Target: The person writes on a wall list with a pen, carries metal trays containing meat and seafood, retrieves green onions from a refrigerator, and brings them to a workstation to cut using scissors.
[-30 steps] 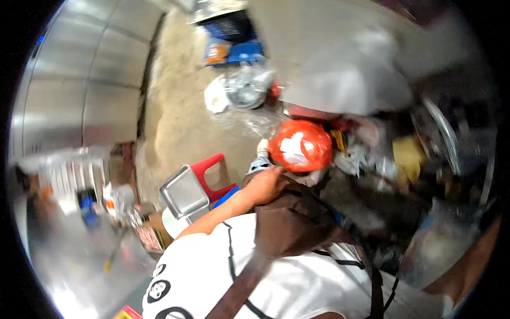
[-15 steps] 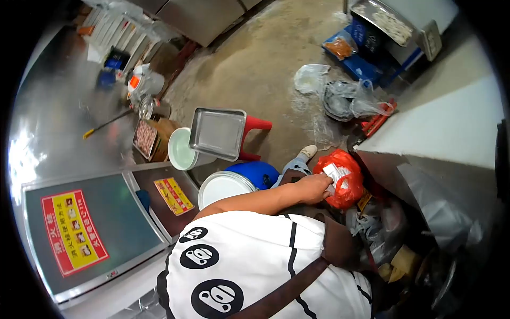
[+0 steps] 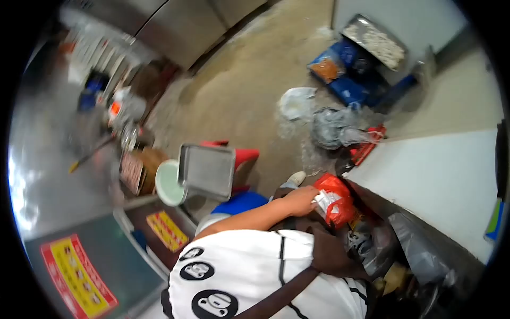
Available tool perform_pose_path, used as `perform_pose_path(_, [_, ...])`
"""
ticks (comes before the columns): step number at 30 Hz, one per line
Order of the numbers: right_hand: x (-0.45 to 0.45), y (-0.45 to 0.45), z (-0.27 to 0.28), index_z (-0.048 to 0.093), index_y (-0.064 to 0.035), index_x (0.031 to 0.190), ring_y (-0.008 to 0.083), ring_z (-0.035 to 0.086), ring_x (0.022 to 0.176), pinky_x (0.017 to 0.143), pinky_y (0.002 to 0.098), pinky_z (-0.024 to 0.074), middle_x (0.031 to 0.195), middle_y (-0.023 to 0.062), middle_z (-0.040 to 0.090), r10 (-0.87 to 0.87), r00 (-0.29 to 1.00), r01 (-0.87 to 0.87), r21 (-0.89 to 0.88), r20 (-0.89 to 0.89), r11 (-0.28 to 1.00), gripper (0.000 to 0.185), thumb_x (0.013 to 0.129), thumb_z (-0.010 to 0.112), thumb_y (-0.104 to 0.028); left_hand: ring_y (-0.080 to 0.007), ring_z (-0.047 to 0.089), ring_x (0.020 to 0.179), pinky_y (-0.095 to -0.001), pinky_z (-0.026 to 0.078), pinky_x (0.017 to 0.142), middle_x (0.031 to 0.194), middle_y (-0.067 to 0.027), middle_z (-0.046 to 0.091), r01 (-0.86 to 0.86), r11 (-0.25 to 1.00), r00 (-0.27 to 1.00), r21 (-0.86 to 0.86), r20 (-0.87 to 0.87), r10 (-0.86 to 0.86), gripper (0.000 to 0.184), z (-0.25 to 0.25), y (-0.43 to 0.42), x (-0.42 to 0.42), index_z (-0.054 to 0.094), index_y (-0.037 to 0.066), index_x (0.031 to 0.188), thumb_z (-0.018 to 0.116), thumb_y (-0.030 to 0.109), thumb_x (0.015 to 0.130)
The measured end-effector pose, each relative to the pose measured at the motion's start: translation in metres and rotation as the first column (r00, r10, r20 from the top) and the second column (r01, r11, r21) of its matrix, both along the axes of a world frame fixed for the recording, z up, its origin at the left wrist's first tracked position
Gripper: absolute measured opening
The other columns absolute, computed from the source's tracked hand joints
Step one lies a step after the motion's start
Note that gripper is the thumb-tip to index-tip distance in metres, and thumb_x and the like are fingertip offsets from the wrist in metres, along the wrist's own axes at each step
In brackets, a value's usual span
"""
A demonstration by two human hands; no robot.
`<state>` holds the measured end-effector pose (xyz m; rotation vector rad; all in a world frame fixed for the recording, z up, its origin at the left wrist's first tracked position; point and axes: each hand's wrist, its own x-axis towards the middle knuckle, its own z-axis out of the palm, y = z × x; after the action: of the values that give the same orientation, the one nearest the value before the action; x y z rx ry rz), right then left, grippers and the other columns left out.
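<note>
My left hand [image 3: 302,201] is closed at the left side of a red plastic bag [image 3: 341,201], its fingertips against the white packets [image 3: 325,202] in the bag's opening. Whether it grips a packet or the bag's edge is hard to tell. The forearm reaches across from the white shirt with round black prints. My right hand does not show. Below the red bag lie clear and grey plastic bags [image 3: 361,242] in a dark heap.
A metal tray [image 3: 207,171] rests on a red stool [image 3: 245,159], beside a pale green bucket [image 3: 169,183] and a blue drum [image 3: 241,203]. Plastic-covered bowls [image 3: 330,128], blue bags [image 3: 348,87] and a tray of white pieces [image 3: 376,42] stand farther off. A white wall [image 3: 446,181] is at the right.
My left hand came from over the apron to the red bag and now stays at its white packets. The whole view has turned, and the stool and wall appear shifted.
</note>
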<state>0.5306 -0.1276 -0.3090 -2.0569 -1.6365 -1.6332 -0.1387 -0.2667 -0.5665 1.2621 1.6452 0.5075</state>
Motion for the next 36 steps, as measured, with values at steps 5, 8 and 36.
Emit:
perform_pose_path(5, [0.014, -0.047, -0.009, 0.058, -0.0032, 0.112, 0.0309, 0.050, 0.111, 0.091, 0.0428, 0.0404, 0.122, 0.0196, 0.050, -0.173, 0.982, 0.175, -0.029, 0.075, 0.984, 0.036, 0.095, 0.038, -0.029, -0.0343, 0.049, 0.106, -0.0406, 0.040, 0.089, 0.112, -0.0190, 0.052, 0.043, 0.999, 0.999, -0.013, -0.012, -0.043, 0.038, 0.016, 0.011, -0.045, 0.052, 0.002, 0.112, 0.057, 0.023, 0.080])
perform_pose_path(8, [-0.033, -0.061, -0.028, 0.056, 0.0006, 0.112, 0.0293, 0.053, 0.107, 0.088, 0.0353, 0.0431, 0.119, 0.0187, 0.053, -0.319, 0.913, 0.342, -0.052, 0.254, 0.938, 0.037, 0.094, 0.041, -0.028, -0.0347, 0.049, 0.107, -0.0406, 0.041, 0.089, 0.113, -0.0186, 0.052, 0.106, 0.994, 0.988, 0.020, -0.112, -0.103, 0.038, 0.005, 0.011, -0.059, 0.051, 0.003, 0.112, 0.057, 0.024, 0.081])
perform_pose_path(36, [-0.505, -0.021, -0.350, 0.049, 0.0000, 0.117, 0.0237, 0.055, 0.103, 0.090, 0.0353, 0.0402, 0.115, 0.0147, 0.056, -0.517, -0.715, -0.514, -0.147, -0.471, 0.845, 0.046, 0.087, 0.053, -0.036, -0.0350, 0.043, 0.115, -0.0382, 0.035, 0.097, 0.126, -0.0202, 0.043, -0.273, 0.961, 0.950, 0.046, -0.143, 0.277, 0.044, 0.015, -0.053, -0.206, 0.048, 0.001, 0.117, 0.059, 0.022, 0.081])
